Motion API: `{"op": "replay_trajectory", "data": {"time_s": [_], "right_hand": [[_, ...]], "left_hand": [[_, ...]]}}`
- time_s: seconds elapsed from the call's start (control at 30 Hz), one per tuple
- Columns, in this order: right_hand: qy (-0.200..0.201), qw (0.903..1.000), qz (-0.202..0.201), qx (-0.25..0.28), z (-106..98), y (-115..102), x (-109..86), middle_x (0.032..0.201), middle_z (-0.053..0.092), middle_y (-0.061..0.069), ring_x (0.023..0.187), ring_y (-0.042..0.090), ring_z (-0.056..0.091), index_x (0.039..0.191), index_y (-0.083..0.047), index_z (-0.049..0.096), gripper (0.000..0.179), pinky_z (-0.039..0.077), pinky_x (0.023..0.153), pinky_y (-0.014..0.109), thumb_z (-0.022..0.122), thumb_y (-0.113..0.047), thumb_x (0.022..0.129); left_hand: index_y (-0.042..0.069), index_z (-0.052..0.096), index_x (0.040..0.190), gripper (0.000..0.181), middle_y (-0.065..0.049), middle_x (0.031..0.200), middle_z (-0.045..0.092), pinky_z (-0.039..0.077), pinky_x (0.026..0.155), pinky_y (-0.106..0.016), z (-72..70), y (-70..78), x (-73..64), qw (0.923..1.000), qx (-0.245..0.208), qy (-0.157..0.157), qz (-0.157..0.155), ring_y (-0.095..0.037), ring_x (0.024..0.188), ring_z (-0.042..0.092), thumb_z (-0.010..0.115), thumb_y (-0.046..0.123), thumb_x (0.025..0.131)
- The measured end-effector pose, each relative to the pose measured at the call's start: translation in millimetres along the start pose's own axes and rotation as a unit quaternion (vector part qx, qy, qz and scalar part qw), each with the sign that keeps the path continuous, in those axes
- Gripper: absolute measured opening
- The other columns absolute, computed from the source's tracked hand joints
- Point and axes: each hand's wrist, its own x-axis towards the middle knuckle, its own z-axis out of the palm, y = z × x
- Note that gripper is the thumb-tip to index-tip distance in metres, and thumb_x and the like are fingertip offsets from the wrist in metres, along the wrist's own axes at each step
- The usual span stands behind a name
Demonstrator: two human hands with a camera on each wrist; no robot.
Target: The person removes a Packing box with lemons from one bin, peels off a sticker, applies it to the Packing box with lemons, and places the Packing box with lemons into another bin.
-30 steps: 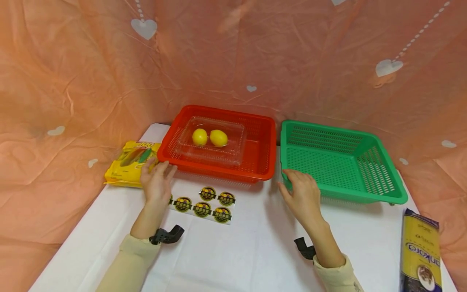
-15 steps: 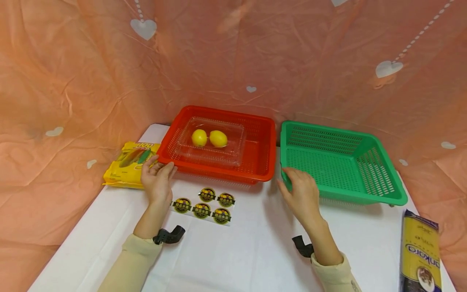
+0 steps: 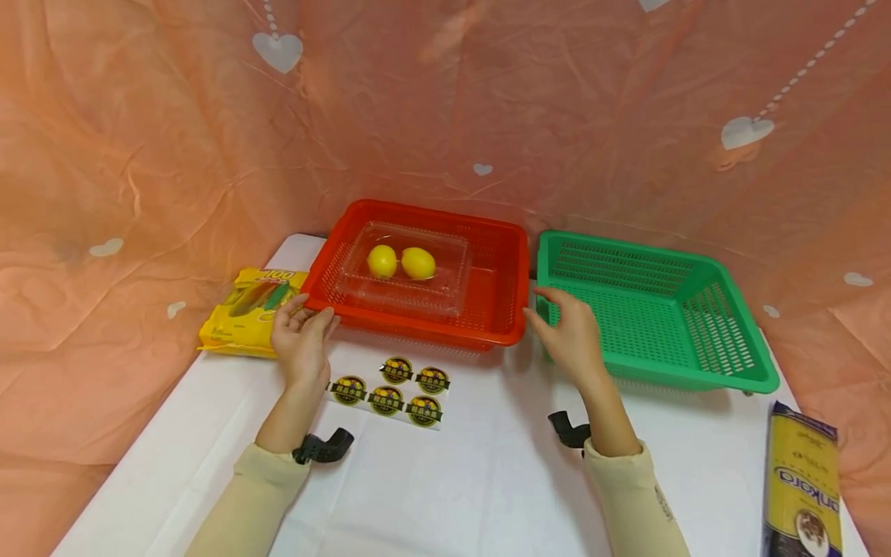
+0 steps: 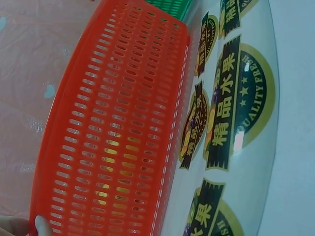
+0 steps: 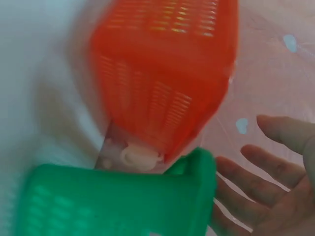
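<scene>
Stickers on the tabletop read "精品水果" and "QUALITY FRESH", the yellow bag shows "100", and the packet at far right says "ankara". The left hand pinches the near-left rim of the red basket. The right hand, thumb and fingers spread and gripping nothing, is near the basket's right rim, beside the green basket.

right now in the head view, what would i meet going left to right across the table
Going by their middles: yellow bag, left hand, red basket, right hand, green basket, yellow and purple packet.
</scene>
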Motion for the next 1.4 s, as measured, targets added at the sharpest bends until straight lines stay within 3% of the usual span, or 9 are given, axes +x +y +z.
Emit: {"op": "replay_trajectory", "data": {"time_s": [0.33, 0.67, 1.0, 1.4], "right_hand": [[-0.105, 0.9899, 0.037, 0.088, -3.6, -16.3, 58.6, 0.131, 0.061, 0.023, 0.119, 0.039, 0.056, 0.130, 0.005, 0.060, 0.040, 0.047, 0.099, 0.051, 0.068, -0.013, 0.095], [-0.218, 0.9684, 0.078, 0.093, 11.5, -26.7, 114.6, 0.138, 0.054, 0.025, 0.122, 0.038, 0.053, 0.136, 0.005, 0.054, 0.046, 0.047, 0.100, 0.052, 0.063, -0.020, 0.099], [-0.264, 0.9430, 0.133, 0.152, 32.6, -19.6, 150.1, 0.143, 0.049, 0.022, 0.129, 0.038, 0.047, 0.141, 0.005, 0.049, 0.054, 0.039, 0.109, 0.055, 0.065, -0.023, 0.098], [-0.265, 0.9193, 0.167, 0.239, 55.9, -2.1, 158.9, 0.147, 0.047, 0.015, 0.133, 0.032, 0.044, 0.145, -0.003, 0.047, 0.054, 0.039, 0.111, 0.047, 0.065, -0.022, 0.098]], "left_hand": [[0.003, 0.056, 0.112, 0.036, -0.007, 0.085, 0.048, 0.059, 0.067, -0.025, 0.3, 0.6, 0.7, 1.0000, -0.009, 0.000, -0.003, -0.012, 0.064, 0.060, 0.061, -0.021, 0.086], [0.001, 0.057, 0.112, 0.035, -0.007, 0.085, 0.049, 0.060, 0.067, -0.026, -4.6, 1.1, 0.0, 1.0000, -0.006, 0.000, -0.001, -0.012, 0.065, 0.061, 0.060, -0.021, 0.086], [-0.004, 0.055, 0.123, 0.040, -0.008, 0.089, 0.048, 0.060, 0.069, -0.026, 2.5, -0.9, 1.5, 0.9998, 0.013, -0.010, -0.008, -0.012, 0.067, 0.060, 0.062, -0.020, 0.087], [-0.001, 0.054, 0.123, 0.041, -0.008, 0.090, 0.047, 0.059, 0.070, -0.025, 5.2, -1.7, -0.3, 0.9998, 0.017, -0.007, -0.010, -0.013, 0.069, 0.059, 0.063, -0.018, 0.087]]}}
